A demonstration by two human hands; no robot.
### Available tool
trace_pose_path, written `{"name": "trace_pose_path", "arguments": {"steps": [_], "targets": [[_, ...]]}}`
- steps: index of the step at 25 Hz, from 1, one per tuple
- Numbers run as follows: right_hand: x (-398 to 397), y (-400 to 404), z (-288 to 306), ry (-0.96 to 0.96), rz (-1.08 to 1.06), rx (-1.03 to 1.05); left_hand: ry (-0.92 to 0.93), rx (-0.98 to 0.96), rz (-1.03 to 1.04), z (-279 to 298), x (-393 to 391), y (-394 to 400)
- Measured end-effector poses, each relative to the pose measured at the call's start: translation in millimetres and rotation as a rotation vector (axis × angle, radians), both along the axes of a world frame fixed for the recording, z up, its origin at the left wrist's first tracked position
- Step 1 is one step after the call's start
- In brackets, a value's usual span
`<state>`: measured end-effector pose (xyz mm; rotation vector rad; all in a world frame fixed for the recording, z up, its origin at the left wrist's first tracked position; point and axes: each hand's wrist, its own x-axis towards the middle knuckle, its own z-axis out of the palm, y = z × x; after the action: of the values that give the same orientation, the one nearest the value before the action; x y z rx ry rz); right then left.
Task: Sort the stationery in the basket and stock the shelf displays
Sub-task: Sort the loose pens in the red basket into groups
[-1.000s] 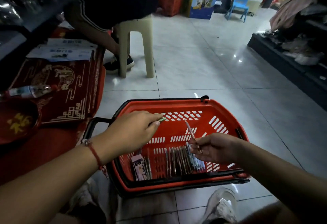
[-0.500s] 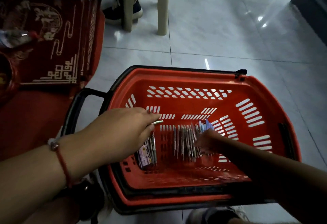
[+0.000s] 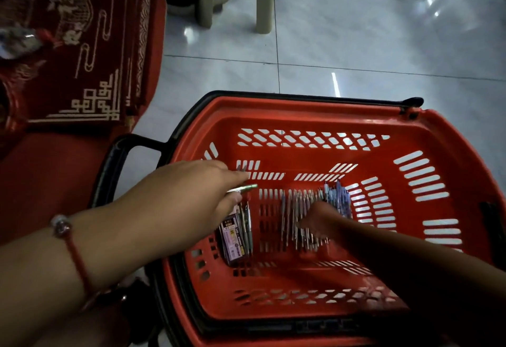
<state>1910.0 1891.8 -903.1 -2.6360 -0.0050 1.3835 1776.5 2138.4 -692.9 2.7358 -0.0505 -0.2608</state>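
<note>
Red plastic basket [image 3: 443, 127] stands on the tiled floor [image 3: 356, 31], its black handle [image 3: 115, 166] folded out to the left. Loose pens [image 3: 298, 209] lie side by side in a row on the basket bottom, with a small packet [image 3: 232, 239] and a few more pens at the near left.

Left hand [image 3: 191, 196] is over the left rim, fingers closed on a green-tipped pen [image 3: 243, 188] whose end projects to the right. Right hand [image 3: 323, 222] is down inside the basket, fingertips touching the pen row; whether it has closed on a pen cannot be determined, as the hand is in shadow and blurred.

Step in hand, as judged: sorting, collecting like pens from the row. Shelf stocking is not yet begun. The next move calls for pinching one pen free of its neighbours without scattering the row, then passing it to the left-hand bundle.
</note>
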Motion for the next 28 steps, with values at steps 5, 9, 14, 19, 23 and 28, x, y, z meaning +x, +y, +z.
{"name": "trace_pose_path", "arguments": {"steps": [5, 9, 14, 19, 23, 28], "targets": [[-7, 21, 93, 0.045, 0.427, 0.130, -0.011, -0.036, -0.048, 6, 12, -10], [-18, 17, 227, 0.343, -0.116, 0.627, -0.131, 0.003, -0.124, 29, 18, -32], [-59, -4, 284, 0.312, -0.512, 1.049, -0.238, -0.101, -0.173, 66, 12, -59], [-65, -30, 285, 0.212, -0.608, 1.070, -0.364, 0.006, -0.194, 82, -10, -79], [-51, -63, 282, 0.204, -0.769, 0.999, -0.348, 0.102, -0.153, 77, -26, -76], [-38, -90, 273, 0.159, -0.848, 1.008, -0.248, 0.171, -0.164, 76, -37, -79]]}}
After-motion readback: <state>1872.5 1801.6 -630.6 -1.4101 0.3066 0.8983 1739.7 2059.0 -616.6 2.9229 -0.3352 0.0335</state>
